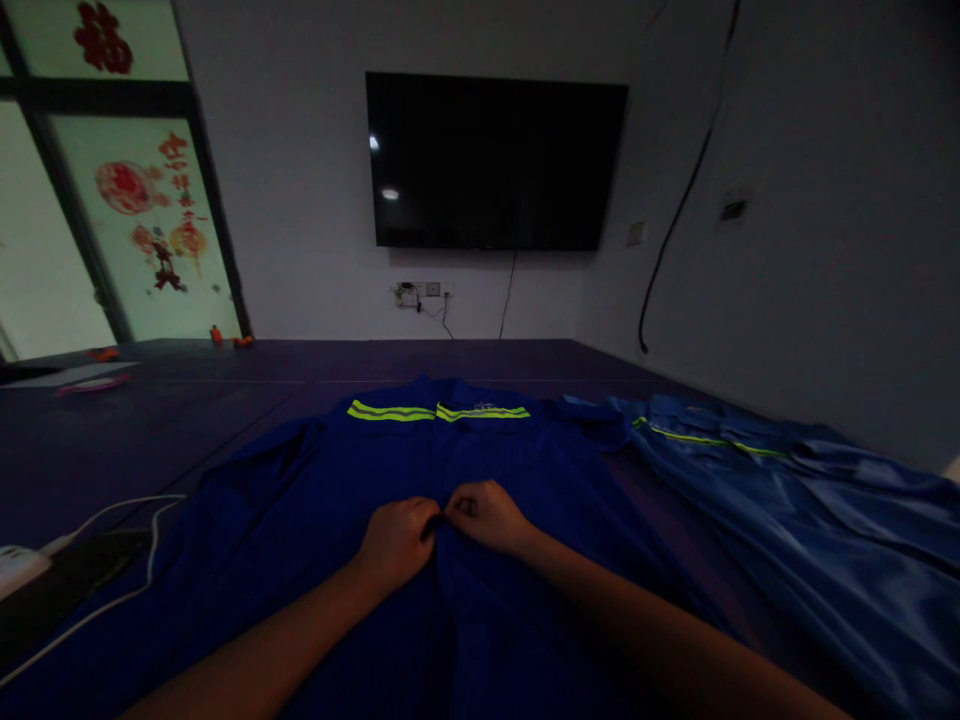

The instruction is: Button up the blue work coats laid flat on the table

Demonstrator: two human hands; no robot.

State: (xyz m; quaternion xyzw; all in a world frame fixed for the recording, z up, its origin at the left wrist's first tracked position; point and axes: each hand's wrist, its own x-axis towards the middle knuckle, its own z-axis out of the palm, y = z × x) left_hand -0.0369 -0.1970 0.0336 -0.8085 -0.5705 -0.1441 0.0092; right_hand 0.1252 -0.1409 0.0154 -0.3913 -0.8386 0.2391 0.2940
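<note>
A dark blue work jacket (375, 470) with yellow-green reflective strips across the chest lies spread on the purple surface, collar away from me. Along its front opening, around mid-length, my left hand (401, 540) is closed on the jacket's front edge. Right beside it, my right hand (487, 512) pinches the same edge from the other side, fingers curled together. Both hands nearly touch, and the fabric between them is slightly lifted. Whether a button or snap sits under the fingertips cannot be seen.
A second, lighter blue garment (810, 500) with a thin yellow-green strip lies at the right. On the left are a white cable (154, 545), a white plug block (22, 568) and a dark flat item (82, 580). A television (495, 165) hangs on the far wall.
</note>
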